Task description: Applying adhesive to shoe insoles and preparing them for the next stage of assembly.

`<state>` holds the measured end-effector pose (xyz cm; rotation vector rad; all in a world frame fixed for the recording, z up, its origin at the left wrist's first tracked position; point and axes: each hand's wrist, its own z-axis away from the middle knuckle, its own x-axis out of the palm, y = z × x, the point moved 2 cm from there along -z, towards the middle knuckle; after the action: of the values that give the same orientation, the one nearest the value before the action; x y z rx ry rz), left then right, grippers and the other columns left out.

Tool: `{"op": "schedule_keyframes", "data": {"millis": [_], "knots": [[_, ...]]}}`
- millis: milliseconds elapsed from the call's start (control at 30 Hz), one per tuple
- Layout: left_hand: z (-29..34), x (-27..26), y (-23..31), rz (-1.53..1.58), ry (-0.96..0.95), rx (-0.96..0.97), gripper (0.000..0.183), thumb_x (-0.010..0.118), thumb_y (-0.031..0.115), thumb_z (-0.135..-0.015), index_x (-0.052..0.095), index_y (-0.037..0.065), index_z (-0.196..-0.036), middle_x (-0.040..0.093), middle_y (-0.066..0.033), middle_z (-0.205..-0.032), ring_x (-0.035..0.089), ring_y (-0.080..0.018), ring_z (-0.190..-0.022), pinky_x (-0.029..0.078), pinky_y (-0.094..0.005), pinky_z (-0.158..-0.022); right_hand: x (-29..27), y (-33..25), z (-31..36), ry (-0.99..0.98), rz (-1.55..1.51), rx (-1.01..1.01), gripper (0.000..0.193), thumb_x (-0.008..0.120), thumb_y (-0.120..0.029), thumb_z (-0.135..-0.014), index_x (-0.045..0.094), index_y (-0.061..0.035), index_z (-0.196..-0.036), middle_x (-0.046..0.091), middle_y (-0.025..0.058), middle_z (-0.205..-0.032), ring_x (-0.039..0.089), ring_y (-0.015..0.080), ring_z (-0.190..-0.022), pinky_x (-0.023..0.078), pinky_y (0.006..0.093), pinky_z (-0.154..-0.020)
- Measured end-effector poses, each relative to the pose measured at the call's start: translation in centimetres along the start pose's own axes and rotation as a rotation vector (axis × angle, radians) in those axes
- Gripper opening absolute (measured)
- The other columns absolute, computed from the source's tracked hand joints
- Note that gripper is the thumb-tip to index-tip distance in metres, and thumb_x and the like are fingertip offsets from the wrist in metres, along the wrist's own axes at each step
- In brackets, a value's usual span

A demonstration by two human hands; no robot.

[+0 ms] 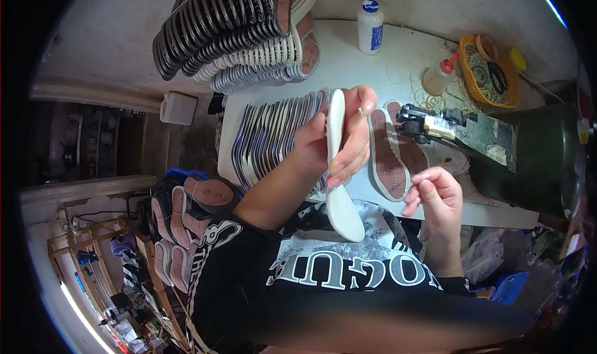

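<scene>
My left hand (354, 139) grips a white shoe sole (343, 212) held up on edge in front of my chest. Its fingers and thumb close round the upper half, and the lower half hangs down. To the right, my right hand (440, 195) is raised over the table's near edge with its fingers curled and the thumb drawn in to them. Whatever may be between those fingertips is too small to make out. On the table beyond lie two pinkish-brown soles with white edges (388, 161), just left of a sewing machine head (423, 124).
A long row of upright soles (264, 142) stands left on the white table (398, 74). Tied stacks of dark and pale soles (217, 27) rise behind. A white bottle (370, 34), a red-tipped squeeze bottle (437, 79) and an orange basket of rubber bands (488, 74) sit at the back.
</scene>
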<state>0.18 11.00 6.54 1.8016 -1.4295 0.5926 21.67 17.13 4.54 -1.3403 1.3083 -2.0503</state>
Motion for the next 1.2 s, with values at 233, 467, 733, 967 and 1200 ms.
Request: {"op": "schedule_keyframes", "data": {"millis": [233,467,733,967,1200], "knots": [[0.2,0.8,-0.7,-0.357,0.272,-0.142,0.044,0.056,0.026,-0.093,0.027,0.001,-0.115,0.057,-0.0127,-0.059,0.058,-0.0228,-0.041,0.047,-0.0281,-0.037,3.7,-1.6,-2.3,-0.073,0.488,-0.341,0.046,0.067,-0.005,-0.08,0.05,-0.0002,-0.122,0.047,0.0089,-0.116,0.051,0.0155,-0.096,0.041,0.0275,-0.082],[-0.3,1.7,-1.9,-0.539,0.444,-0.273,0.045,0.064,0.027,-0.087,0.036,0.004,-0.113,0.058,-0.009,-0.074,0.061,-0.0155,-0.051,0.05,-0.0252,-0.043,5.1,-1.9,-5.6,-0.007,0.493,-0.662,0.075,0.078,-0.014,-0.072,0.037,-0.0011,-0.133,0.04,0.0034,-0.102,0.039,0.0129,-0.087,0.035,0.0283,-0.082],[-0.2,1.3,-1.7,-0.543,0.606,-0.29,0.034,0.06,0.019,-0.09,0.038,0.005,-0.112,0.058,-0.0065,-0.078,0.061,-0.0147,-0.058,0.052,-0.0273,-0.046,2.8,-2.3,-4.2,0.06,0.576,-0.625,0.028,0.06,-0.026,-0.09,0.049,-0.003,-0.078,0.047,0.0022,-0.072,0.041,0.0096,-0.062,0.035,0.0231,-0.059],[-1.9,-3.0,-0.6,-0.911,0.719,-0.559,0.031,0.042,0.031,-0.098,0.055,0.004,-0.106,0.059,-0.0031,-0.086,0.057,-0.0085,-0.075,0.047,-0.022,-0.066,4.6,3.5,-4.0,-0.078,0.589,0.026,0.04,0.055,-0.029,-0.094,0.058,-0.0008,-0.065,0.053,0.005,-0.054,0.052,0.0112,-0.051,0.042,0.0285,-0.051],[-2.6,-4.1,1.5,-1.231,0.55,-0.934,0.028,0.058,0.031,-0.093,0.061,0.004,-0.083,0.055,0.0056,-0.07,0.046,-0.0027,-0.061,0.038,-0.0205,-0.053,4.1,4.5,-4.5,0.097,0.124,0.107,0.038,0.051,-0.028,-0.096,0.059,-0.0037,-0.068,0.055,0.0001,-0.061,0.048,0.006,-0.053,0.036,0.0206,-0.049]]}}
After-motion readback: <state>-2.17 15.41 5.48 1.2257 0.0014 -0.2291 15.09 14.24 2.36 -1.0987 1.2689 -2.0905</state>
